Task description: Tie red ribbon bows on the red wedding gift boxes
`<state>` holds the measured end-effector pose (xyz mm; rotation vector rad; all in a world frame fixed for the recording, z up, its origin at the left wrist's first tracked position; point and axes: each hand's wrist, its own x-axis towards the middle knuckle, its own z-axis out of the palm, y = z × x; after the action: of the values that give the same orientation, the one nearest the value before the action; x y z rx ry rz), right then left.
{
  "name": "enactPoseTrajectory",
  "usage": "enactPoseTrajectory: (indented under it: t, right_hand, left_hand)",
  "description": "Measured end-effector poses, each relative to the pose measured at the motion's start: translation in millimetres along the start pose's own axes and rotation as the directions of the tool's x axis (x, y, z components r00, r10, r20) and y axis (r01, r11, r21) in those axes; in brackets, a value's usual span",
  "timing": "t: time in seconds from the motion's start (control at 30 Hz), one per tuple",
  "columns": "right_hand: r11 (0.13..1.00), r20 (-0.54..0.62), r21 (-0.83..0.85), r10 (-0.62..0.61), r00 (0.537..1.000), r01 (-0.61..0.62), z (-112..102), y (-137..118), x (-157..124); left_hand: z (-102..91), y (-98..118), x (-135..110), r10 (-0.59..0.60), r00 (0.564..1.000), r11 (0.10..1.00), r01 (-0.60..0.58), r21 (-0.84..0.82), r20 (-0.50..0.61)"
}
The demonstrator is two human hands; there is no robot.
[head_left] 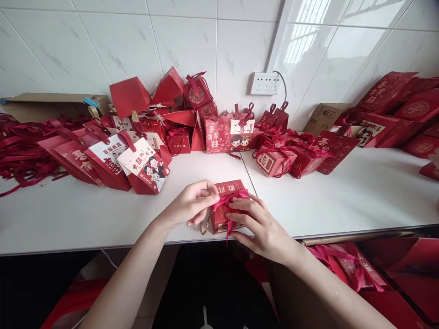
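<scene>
A small red gift box (222,214) with gold characters sits near the table's front edge. Tied across its top is a red ribbon (224,201) in a bow, one tail hanging over the front. My left hand (192,203) pinches the ribbon's left loop between thumb and fingertips. From the other side, my right hand (262,224) lies over the box with curved fingers on the bow; the thumb is by the front tail. Its fingertips press on the ribbon, and part of the box is hidden beneath them. A twisted gold cord (205,225) sticks out at the box's left side.
White illustrated gift bags (147,169) stand at left beside piled red ribbons (24,146). Red boxes (130,98) heap against the tiled wall; ribbon-tied boxes (276,160) stand right of centre. A power strip (264,83) is on the wall. More boxes (360,265) lie below the table's edge.
</scene>
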<state>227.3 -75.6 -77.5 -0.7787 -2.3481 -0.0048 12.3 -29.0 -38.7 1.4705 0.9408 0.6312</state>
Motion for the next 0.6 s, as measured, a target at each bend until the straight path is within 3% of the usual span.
enactPoseTrajectory:
  t: [0.17, 0.33, 0.6]
  right_hand:
    - [0.999, 0.008, 0.035, 0.019, 1.0, -0.02, -1.1, -1.4, 0.1]
    - [0.999, -0.005, 0.047, 0.019, 1.0, -0.019, 0.3, -2.0, 1.5]
    - [0.998, 0.014, 0.067, 0.017, 1.0, -0.018, -1.0, -1.4, 0.0]
  left_hand:
    - [0.8, 2.2, -1.8, 0.008, 1.0, 0.998, -0.007, 0.055, -0.022]
    - [3.4, 6.6, -3.5, -0.007, 0.999, 0.999, 0.004, 0.054, 0.044]
    - [0.6, 0.0, 2.2, 0.023, 1.0, 0.999, -0.023, 0.028, -0.005]
